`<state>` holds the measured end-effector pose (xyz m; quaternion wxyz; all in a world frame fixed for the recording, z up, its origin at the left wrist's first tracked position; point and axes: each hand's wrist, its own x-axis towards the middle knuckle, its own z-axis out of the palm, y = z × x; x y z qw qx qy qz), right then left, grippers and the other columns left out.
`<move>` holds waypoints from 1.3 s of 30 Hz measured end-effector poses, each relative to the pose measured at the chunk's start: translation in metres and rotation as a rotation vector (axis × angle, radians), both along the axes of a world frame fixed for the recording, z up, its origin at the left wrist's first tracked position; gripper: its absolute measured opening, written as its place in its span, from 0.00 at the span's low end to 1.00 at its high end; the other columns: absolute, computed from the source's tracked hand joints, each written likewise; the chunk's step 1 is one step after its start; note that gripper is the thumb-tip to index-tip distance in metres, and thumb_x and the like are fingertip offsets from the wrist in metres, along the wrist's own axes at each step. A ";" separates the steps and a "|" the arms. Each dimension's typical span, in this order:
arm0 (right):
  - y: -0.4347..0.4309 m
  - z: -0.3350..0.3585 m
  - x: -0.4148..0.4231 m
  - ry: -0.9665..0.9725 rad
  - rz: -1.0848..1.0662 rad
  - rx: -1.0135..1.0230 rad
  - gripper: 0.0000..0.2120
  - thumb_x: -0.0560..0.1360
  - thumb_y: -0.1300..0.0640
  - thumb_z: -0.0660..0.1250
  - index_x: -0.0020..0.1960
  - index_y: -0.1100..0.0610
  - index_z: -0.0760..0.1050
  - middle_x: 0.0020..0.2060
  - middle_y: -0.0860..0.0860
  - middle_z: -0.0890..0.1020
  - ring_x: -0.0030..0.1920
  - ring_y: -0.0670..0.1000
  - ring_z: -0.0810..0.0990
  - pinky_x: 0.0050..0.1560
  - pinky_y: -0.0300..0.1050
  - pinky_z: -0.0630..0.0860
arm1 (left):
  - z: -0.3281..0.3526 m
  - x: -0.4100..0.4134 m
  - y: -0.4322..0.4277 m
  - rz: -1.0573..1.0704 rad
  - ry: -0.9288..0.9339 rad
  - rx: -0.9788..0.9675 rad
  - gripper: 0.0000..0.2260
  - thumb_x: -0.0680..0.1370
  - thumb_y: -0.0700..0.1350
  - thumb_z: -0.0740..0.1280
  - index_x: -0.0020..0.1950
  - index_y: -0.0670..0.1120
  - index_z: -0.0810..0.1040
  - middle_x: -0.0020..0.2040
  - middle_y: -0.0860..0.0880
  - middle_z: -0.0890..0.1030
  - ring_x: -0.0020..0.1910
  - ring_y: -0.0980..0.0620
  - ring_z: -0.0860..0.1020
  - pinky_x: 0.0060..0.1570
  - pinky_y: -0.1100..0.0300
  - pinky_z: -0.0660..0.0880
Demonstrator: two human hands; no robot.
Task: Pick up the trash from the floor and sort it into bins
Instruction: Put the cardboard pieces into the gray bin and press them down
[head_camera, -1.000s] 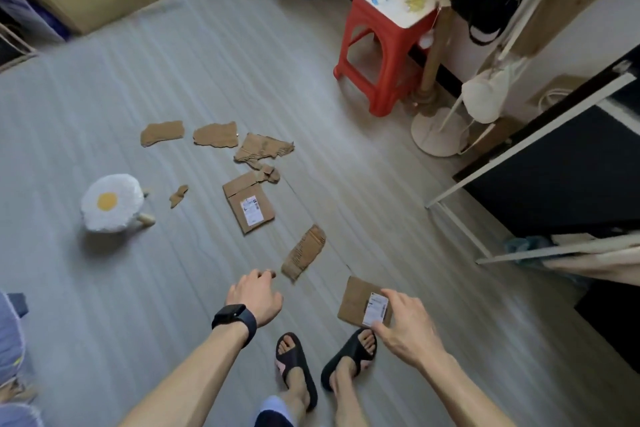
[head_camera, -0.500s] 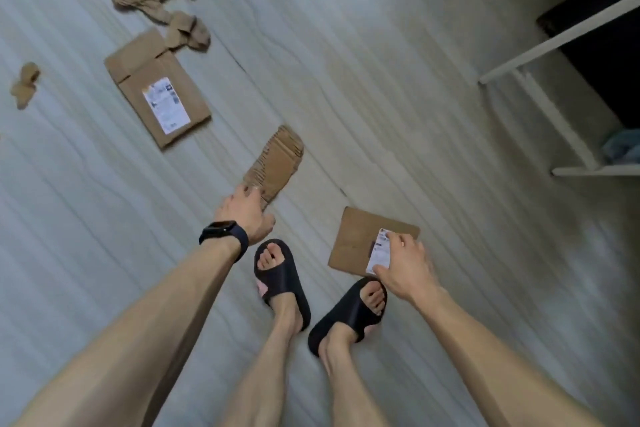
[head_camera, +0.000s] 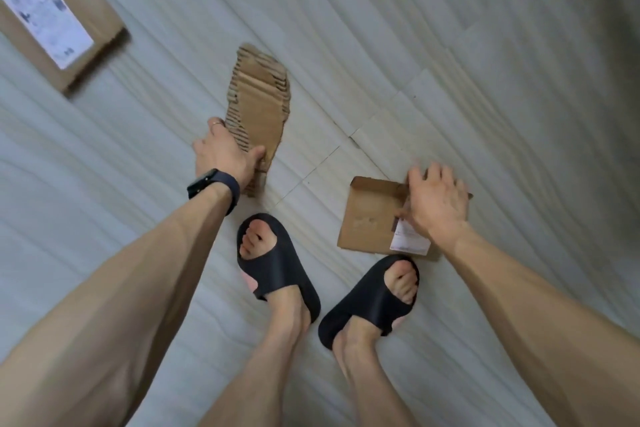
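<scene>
Head view: left grip (head_camera: pixel 225 156) clenched round corrugated cardboard strip (head_camera: pixel 258 104); right grip (head_camera: pixel 438 204) spread flat, touching labelled cardboard (head_camera: pixel 370 215).

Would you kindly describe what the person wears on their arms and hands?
Both forearms are bare, with no sleeves in view. The left hand has a thin ring on one finger, and its wrist carries a dark smartwatch on a dark band. The right hand shows no ring, watch or glove.
</scene>
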<state>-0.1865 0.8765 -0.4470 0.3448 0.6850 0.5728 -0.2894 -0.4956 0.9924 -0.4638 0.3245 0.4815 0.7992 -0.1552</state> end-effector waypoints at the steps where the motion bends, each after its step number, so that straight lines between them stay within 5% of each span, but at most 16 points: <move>1: 0.004 0.005 0.002 -0.004 0.042 -0.039 0.24 0.73 0.41 0.71 0.63 0.51 0.71 0.60 0.56 0.74 0.62 0.58 0.70 0.58 0.54 0.68 | 0.002 0.001 0.000 0.010 -0.033 -0.016 0.23 0.74 0.55 0.73 0.62 0.45 0.71 0.60 0.41 0.75 0.60 0.38 0.75 0.58 0.46 0.75; 4: 0.008 0.033 0.003 0.060 0.095 -0.110 0.13 0.78 0.49 0.65 0.61 0.48 0.74 0.57 0.54 0.74 0.60 0.57 0.71 0.56 0.53 0.67 | 0.024 0.006 0.000 -0.034 -0.074 -0.089 0.06 0.77 0.52 0.69 0.45 0.51 0.76 0.58 0.46 0.75 0.51 0.44 0.77 0.50 0.54 0.74; 7: 0.009 0.079 -0.009 0.139 0.001 -0.022 0.10 0.79 0.50 0.64 0.58 0.53 0.71 0.53 0.54 0.74 0.57 0.58 0.74 0.49 0.52 0.69 | 0.059 0.013 0.000 -0.030 -0.108 -0.138 0.05 0.76 0.50 0.68 0.46 0.51 0.75 0.57 0.45 0.77 0.50 0.44 0.78 0.50 0.52 0.76; 12: 0.012 0.109 -0.025 0.078 -0.286 -0.013 0.15 0.81 0.46 0.61 0.59 0.57 0.71 0.58 0.57 0.75 0.57 0.60 0.76 0.48 0.53 0.74 | 0.074 0.037 -0.014 -0.028 -0.173 -0.324 0.28 0.75 0.58 0.70 0.68 0.45 0.68 0.65 0.42 0.74 0.60 0.40 0.76 0.55 0.48 0.76; 17: 0.016 0.078 -0.030 0.040 -0.461 -0.041 0.20 0.80 0.44 0.61 0.64 0.57 0.71 0.62 0.57 0.76 0.61 0.62 0.76 0.57 0.55 0.73 | 0.028 0.062 -0.024 0.060 -0.213 -0.239 0.42 0.70 0.60 0.75 0.76 0.47 0.59 0.69 0.41 0.67 0.67 0.39 0.70 0.65 0.46 0.72; 20: 0.012 0.056 -0.026 0.027 -0.452 -0.038 0.21 0.80 0.44 0.61 0.65 0.58 0.71 0.63 0.58 0.75 0.62 0.63 0.76 0.59 0.55 0.73 | 0.003 0.063 -0.030 0.086 -0.095 -0.117 0.36 0.70 0.62 0.73 0.69 0.46 0.64 0.63 0.41 0.71 0.64 0.39 0.71 0.61 0.46 0.73; 25: -0.007 0.065 -0.012 0.018 -0.448 -0.073 0.22 0.80 0.43 0.61 0.64 0.58 0.73 0.61 0.59 0.77 0.62 0.64 0.76 0.58 0.55 0.73 | 0.006 0.051 -0.058 0.103 -0.200 -0.178 0.21 0.74 0.61 0.70 0.54 0.45 0.73 0.53 0.42 0.79 0.52 0.40 0.78 0.46 0.51 0.75; 29: -0.004 0.130 -0.024 0.060 -0.419 -0.071 0.17 0.82 0.45 0.59 0.60 0.57 0.72 0.57 0.58 0.78 0.57 0.61 0.78 0.52 0.53 0.73 | 0.078 0.041 -0.072 -0.050 -0.216 -0.273 0.15 0.78 0.57 0.65 0.53 0.45 0.76 0.51 0.42 0.81 0.50 0.39 0.79 0.45 0.51 0.75; 35: 0.050 0.300 -0.045 0.203 -0.559 0.043 0.17 0.80 0.42 0.60 0.56 0.55 0.73 0.54 0.55 0.79 0.52 0.57 0.79 0.51 0.53 0.78 | 0.267 0.028 -0.027 -0.004 -0.245 -0.279 0.09 0.79 0.53 0.64 0.45 0.49 0.68 0.45 0.44 0.79 0.41 0.42 0.75 0.38 0.55 0.69; 39: 0.122 0.454 -0.061 0.359 -0.561 0.192 0.16 0.80 0.43 0.62 0.60 0.52 0.75 0.53 0.52 0.79 0.53 0.55 0.79 0.48 0.48 0.75 | 0.427 0.008 0.048 0.001 -0.270 -0.156 0.10 0.74 0.57 0.63 0.45 0.51 0.72 0.45 0.47 0.81 0.43 0.42 0.79 0.43 0.54 0.77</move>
